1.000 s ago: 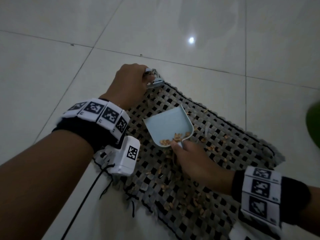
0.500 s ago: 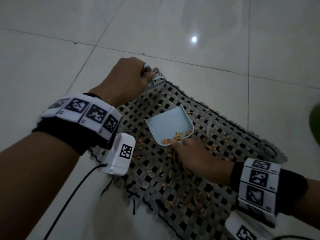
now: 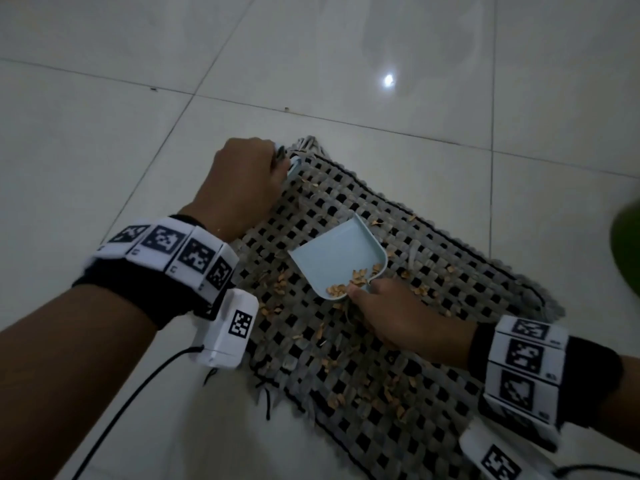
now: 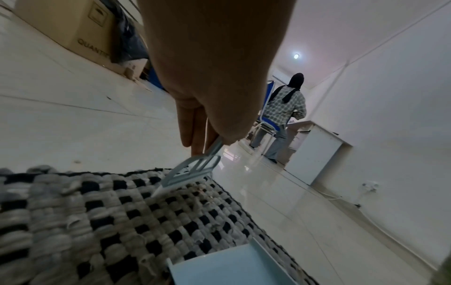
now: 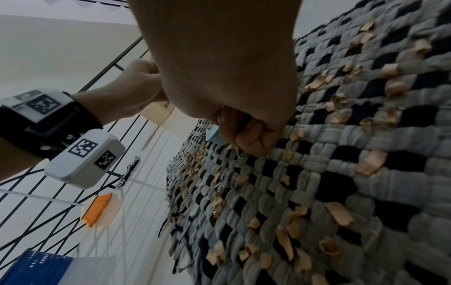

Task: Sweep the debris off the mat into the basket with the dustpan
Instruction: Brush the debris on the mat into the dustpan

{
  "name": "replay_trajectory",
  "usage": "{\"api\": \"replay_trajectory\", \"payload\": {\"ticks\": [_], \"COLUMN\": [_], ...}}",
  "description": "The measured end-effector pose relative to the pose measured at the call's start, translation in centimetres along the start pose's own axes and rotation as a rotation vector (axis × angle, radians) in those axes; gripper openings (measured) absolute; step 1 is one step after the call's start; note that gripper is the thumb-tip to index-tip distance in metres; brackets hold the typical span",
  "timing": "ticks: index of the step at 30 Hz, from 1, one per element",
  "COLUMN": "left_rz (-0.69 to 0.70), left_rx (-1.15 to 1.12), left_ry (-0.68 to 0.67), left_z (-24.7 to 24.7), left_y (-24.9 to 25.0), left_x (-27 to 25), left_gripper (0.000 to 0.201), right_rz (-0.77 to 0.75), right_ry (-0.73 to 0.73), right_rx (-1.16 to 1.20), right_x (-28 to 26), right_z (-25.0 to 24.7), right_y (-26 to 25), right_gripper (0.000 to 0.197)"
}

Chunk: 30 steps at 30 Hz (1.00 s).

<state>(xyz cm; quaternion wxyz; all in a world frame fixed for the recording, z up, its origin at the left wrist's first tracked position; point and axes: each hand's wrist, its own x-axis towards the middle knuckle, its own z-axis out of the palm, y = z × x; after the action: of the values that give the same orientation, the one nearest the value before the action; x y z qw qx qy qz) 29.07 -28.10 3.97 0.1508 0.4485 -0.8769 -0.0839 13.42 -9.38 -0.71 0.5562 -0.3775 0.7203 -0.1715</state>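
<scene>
I have my right hand (image 3: pixel 398 318) curled round the short handle of the pale blue dustpan (image 3: pixel 341 259), which lies flat near the middle of the woven mat (image 3: pixel 450 341), its open mouth pointing toward the far corner. My left hand (image 3: pixel 242 181) is clamped on the thin handle of a small hand brush (image 4: pixel 195 171), whose head touches the mat at that far corner. A little heap of tan debris (image 3: pixel 349 284) sits at the back of the pan by my thumb; many more flakes lie scattered over the weave, mostly on the near half.

I judge the pan light and stiff, thin plastic, so the handle is the only sensible grip and it will tip easily if I lift carelessly. The flakes look dry and featherlight: they will skitter or catch in the soft, lumpy weave, so short firm strokes seem wiser than long ones. The mat itself looks floppy and may ruck under the brush.

The fringed mat edges lie close on the left and far sides, with bare tiled floor (image 3: pixel 104 168) beyond, giving open room all round. A green shape (image 3: pixel 627 244) at the right margin may be the basket; I cannot tell
</scene>
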Motion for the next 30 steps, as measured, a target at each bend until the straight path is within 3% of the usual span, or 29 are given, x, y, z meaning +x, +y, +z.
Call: {"api": "replay_trajectory", "payload": {"ticks": [6, 12, 14, 18, 22, 27, 30], "left_rz": [0.114, -0.07, -0.117, -0.118, -0.114, -0.148, -0.132], "left_rx": [0.008, 0.026, -0.034, -0.037, -0.057, -0.063, -0.098], "left_ry": [-0.203, 0.034, 0.011, -0.092, 0.032, -0.067, 0.022], "left_z": [-0.2, -0.7, 0.1, 1.4, 0.9, 1.1, 1.0], "left_y": [1.5, 0.2, 0.3, 1.3, 1.1, 1.2, 1.3], "left_x": [-0.4, 1.8, 2.3, 2.3, 2.8, 3.1, 3.3], "left_gripper": [0.047, 0.038, 0.035, 0.047, 0.039, 0.043, 0.038], "right_rz": [0.029, 0.042, 0.049, 0.052, 0.051, 0.04, 0.045], "right_ry": [-0.02, -0.015, -0.021, -0.024, -0.027, -0.014, -0.02], "right_rx": [0.0, -0.011, 0.003, 0.017, 0.007, -0.001, 0.028], "right_x": [0.1, 0.1, 0.1, 0.1, 0.3, 0.4, 0.5], "right_z": [-0.2, -0.3, -0.3, -0.3, -0.3, -0.2, -0.2], "right_y": [-0.1, -0.3, -0.3, -0.1, 0.1, 0.2, 0.2], "right_gripper": [0.037, 0.036, 0.034, 0.039, 0.042, 0.038, 0.037]}}
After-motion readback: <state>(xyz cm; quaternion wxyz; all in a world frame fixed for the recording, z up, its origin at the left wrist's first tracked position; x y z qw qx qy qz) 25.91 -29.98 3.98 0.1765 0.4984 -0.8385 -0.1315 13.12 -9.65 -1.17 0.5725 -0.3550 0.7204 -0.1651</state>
